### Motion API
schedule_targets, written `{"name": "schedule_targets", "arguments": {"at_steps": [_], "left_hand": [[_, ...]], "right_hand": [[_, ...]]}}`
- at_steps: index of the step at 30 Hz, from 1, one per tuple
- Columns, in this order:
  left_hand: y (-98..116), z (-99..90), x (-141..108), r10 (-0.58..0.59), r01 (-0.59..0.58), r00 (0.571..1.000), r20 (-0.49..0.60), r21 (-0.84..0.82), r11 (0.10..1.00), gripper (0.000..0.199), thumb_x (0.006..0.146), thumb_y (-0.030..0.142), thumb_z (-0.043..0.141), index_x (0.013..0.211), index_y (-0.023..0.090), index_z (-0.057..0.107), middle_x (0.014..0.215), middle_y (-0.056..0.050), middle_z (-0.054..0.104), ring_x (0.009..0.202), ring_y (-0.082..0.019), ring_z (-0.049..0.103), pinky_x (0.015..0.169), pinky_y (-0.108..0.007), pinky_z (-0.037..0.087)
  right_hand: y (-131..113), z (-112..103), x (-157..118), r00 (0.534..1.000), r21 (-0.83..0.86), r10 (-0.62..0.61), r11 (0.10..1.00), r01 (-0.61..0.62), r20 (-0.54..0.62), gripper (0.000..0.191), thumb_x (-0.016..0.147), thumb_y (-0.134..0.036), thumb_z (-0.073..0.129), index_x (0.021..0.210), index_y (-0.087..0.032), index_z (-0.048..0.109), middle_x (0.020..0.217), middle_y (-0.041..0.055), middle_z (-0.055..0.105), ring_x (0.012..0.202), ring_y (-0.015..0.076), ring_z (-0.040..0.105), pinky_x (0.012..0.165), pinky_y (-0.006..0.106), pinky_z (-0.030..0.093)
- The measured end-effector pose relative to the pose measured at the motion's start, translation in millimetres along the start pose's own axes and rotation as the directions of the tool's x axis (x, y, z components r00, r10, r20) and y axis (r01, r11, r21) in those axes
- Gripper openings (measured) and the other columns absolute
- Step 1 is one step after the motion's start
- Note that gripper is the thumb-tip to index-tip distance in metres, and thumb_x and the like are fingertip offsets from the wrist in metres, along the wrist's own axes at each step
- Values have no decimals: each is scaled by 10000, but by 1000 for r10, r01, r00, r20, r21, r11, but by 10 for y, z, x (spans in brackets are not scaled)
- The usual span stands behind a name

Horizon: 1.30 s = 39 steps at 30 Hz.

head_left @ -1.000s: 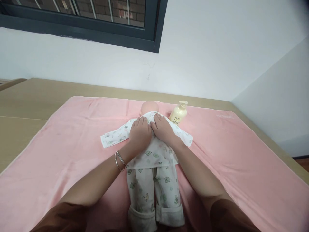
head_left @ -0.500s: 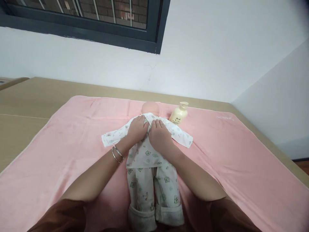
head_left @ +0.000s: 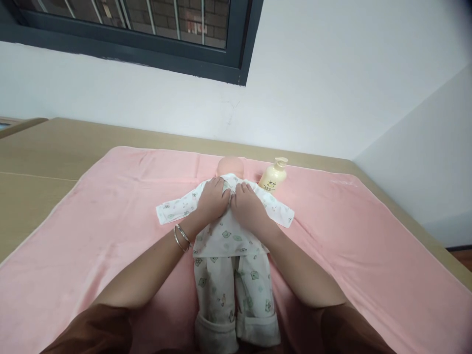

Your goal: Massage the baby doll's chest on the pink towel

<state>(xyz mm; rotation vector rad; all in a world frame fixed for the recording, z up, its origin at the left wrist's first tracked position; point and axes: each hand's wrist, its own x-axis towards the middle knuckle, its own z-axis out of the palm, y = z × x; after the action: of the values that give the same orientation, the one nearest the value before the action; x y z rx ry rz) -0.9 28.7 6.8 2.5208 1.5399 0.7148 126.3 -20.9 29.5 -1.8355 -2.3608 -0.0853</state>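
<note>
A doll with a bald, pinkish head (head_left: 230, 167) lies on a pink blanket, dressed in a white printed baby shirt (head_left: 224, 241) and matching baby pants (head_left: 217, 285). My left hand (head_left: 214, 200) is on the upper part of the shirt, just below the neck, its fingers closed on the fabric and its thumb pointing inward. Beside it my right hand (head_left: 250, 206) has its fingers curled on the shirt near the middle line. Both hands cover much of the chest area, so the exact grip is partly hidden. The sleeves spread out to either side.
A cream pump bottle (head_left: 273, 176) stands right of the doll's head, close to a sleeve. The pink blanket (head_left: 121, 206) covers much of the wooden table (head_left: 73, 132). Behind are a white wall and a dark-framed window (head_left: 236, 59).
Both hands have shifted slightly on the shirt near the neck, the right one a little to the right. The camera view has moved slightly; the doll and bottle stay in place.
</note>
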Motion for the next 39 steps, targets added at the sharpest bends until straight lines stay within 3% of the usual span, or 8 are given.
{"name": "schedule_targets", "arguments": {"at_steps": [4,10,14,19,27,32,36,39], "left_hand": [[37,34,-57,90,-89,996,-12,92,992,350,953,196,338,1121,47,608,1249,-237,626,1239,-320,555,1110,-528,414],[226,141,-256,131,-104,985,-113,219,970,437,956,176,316,1285,-17,530,1341,-272,571,1325,-348,502,1120,-551,395],[83,56,-117,224,-223,974,16,197,955,360,929,140,327,1082,71,646,1237,-218,641,1249,-329,550,1098,-557,409],[-43,15,-1,97,-100,995,30,165,981,373,952,182,319,1133,45,615,1269,-235,621,1218,-324,564,1055,-523,454],[209,132,-258,90,-85,995,-30,152,985,498,961,217,303,1353,-45,464,1415,-297,506,1388,-359,436,1138,-566,360],[63,31,-90,185,-186,982,23,78,979,390,939,161,303,1167,45,596,1276,-230,619,1285,-322,528,1128,-517,394],[-77,-32,59,44,-40,998,48,-72,997,261,934,189,348,974,163,605,1036,-132,692,1012,-258,638,959,-446,519],[-22,-29,22,21,-20,999,23,-38,999,251,943,205,361,999,154,601,1053,-136,687,1025,-263,630,975,-438,502]], "right_hand": [[70,-40,23,998,25,-55,998,55,16,396,968,-108,334,1228,-19,619,1289,237,608,1285,340,506,1142,476,351],[261,11,229,993,176,118,977,-118,8,385,1013,-232,335,1221,-30,589,1335,220,589,1292,312,502,1118,446,380],[102,-2,103,999,69,49,996,-50,11,425,998,-162,308,1296,39,535,1353,258,568,1319,344,478,1149,475,331],[10,-58,-9,999,100,30,995,-31,12,437,985,-145,319,1333,39,510,1401,259,530,1372,335,429,1178,451,306],[274,25,241,998,204,69,977,-66,-9,378,1009,-227,305,1229,-70,569,1372,217,559,1318,299,467,1128,482,344],[135,3,118,997,164,67,984,-71,27,426,1004,-182,276,1318,-29,520,1416,238,525,1333,316,465,1138,503,333],[57,-52,45,997,174,56,983,-63,44,470,992,-171,292,1399,-9,465,1471,221,486,1403,312,405,1164,468,322],[134,-24,116,998,219,62,973,-67,32,460,994,-198,308,1380,-35,498,1461,198,508,1400,289,422,1172,426,323]]}}
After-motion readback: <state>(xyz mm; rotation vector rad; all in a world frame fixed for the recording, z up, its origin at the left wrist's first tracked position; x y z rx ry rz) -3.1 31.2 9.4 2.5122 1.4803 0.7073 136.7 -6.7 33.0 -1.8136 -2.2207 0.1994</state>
